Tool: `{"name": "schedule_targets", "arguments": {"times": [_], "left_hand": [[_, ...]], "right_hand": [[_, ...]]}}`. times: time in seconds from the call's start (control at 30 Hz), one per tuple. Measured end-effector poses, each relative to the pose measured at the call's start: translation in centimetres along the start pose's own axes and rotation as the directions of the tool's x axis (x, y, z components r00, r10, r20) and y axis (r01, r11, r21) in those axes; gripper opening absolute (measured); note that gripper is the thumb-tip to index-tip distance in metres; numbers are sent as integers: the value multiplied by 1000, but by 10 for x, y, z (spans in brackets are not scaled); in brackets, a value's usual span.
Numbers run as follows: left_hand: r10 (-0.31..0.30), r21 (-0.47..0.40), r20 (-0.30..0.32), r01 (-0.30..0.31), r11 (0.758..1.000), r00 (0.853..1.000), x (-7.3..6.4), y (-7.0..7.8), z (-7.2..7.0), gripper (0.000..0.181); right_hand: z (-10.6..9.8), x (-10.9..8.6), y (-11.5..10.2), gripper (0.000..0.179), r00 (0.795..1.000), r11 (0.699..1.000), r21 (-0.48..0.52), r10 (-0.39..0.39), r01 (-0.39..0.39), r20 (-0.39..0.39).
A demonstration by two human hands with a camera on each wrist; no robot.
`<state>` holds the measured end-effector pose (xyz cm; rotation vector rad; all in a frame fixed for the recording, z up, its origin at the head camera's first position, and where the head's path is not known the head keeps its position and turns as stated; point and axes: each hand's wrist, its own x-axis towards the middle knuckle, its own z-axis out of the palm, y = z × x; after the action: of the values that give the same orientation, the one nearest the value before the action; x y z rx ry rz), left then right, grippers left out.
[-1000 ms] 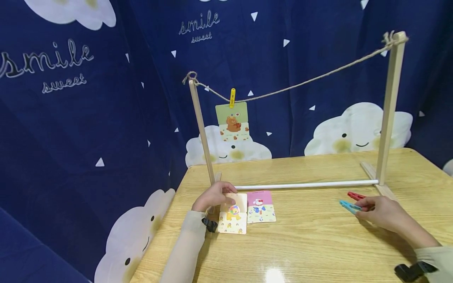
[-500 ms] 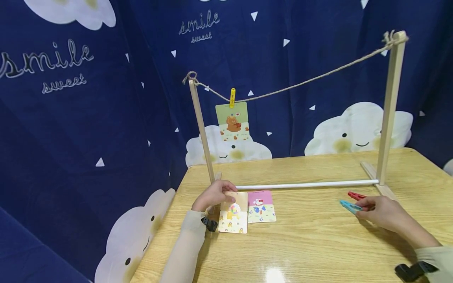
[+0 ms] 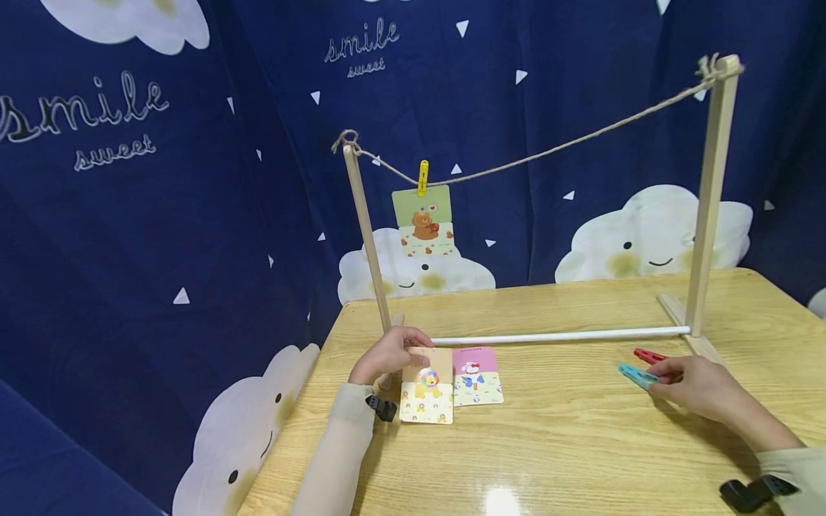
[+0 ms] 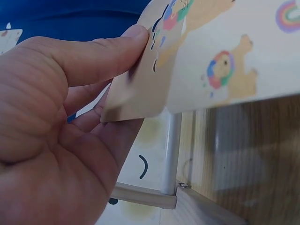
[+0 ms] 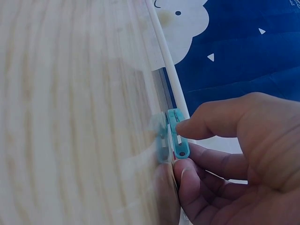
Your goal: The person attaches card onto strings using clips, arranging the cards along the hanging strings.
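In the head view my left hand (image 3: 390, 352) pinches a lion card (image 3: 426, 407) by its orange upper part, at the table's left. In the left wrist view the thumb lies on the front of this card (image 4: 192, 79), with fingers behind it. Just right of it a pink-topped card (image 3: 480, 390) with a white character lies flat. Far to the right, my right hand (image 3: 700, 387) pinches a teal clothespin (image 3: 635, 375) close to the tabletop. A red clothespin (image 3: 647, 355) shows just behind that one, partly hidden by the hand.
A wooden frame has a left post (image 3: 366, 222), a right post (image 3: 713, 201) and a white bar (image 3: 555, 336) low across. A sagging string (image 3: 548, 153) joins the post tops. From it hangs a green bear card (image 3: 424, 233), under a yellow clothespin (image 3: 422, 178).
My left hand has raised the lion card slightly and shifted it a little right, towards the pink-topped card. The right hand and both loose clothespins have stayed in place.
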<state>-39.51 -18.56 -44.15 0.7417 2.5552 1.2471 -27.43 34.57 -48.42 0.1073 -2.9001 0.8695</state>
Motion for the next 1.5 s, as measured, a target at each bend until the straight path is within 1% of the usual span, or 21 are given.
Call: {"name": "schedule_targets", "arguments": {"times": [0.33,0.53,0.77,1.13,1.5], "left_hand": [[-1,-25,8,1,1000,1000,-1,1,1,26],[12,-36,5,-12,999,1000,-1,-1,0,22],[27,-51,10,-27,998,1000,-2,-1,-1,22],[31,-37,-4,-31,999,1000,-2,2,-2,20],[14,-24,-29,-15,1000,999,-1,4,-1,21]], "right_hand": [[0,-1,-1,28,1000,1000,-1,-3,3,1],[0,0,0,29,1000,1000,1,0,0,3],[0,0,-1,28,1000,1000,1,2,-2,5],[-2,1,-3,30,1000,1000,0,7,-7,2],[-3,0,-5,31,1000,1000,6,2,-2,-3]]}}
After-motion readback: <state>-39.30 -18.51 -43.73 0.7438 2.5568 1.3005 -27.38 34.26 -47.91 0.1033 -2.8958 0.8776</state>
